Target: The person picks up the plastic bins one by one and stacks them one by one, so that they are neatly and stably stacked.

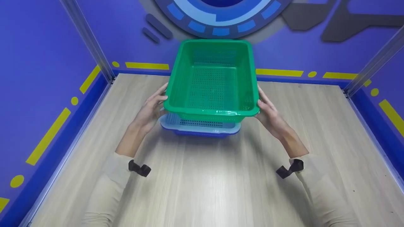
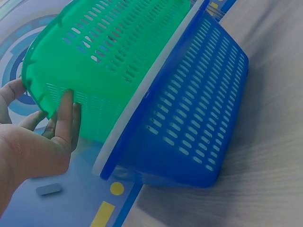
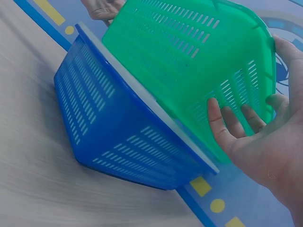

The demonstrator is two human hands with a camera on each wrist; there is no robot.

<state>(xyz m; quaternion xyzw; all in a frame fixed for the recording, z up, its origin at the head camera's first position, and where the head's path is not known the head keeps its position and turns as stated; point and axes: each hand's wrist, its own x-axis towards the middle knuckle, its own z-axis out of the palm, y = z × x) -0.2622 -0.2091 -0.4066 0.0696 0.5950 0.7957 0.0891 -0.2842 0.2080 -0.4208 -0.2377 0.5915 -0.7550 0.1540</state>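
A green slotted plastic basket is held up at a tilt, its inside facing the head camera. My left hand grips its left side, thumb at the rim and fingers against the outer wall. On the opposite side, my right hand grips it in the same way. Beneath stands a blue slotted basket on the table, edged by a whitish rim. In both wrist views the green basket's lower part is hidden behind that rim. Whether the whitish rim belongs to another nested basket, I cannot tell.
A pale wood-grain table lies under the baskets. Blue panels with yellow marks wall it at the back and both sides, with metal posts at the far corners. Dark straps with small blocks sit on both wrists.
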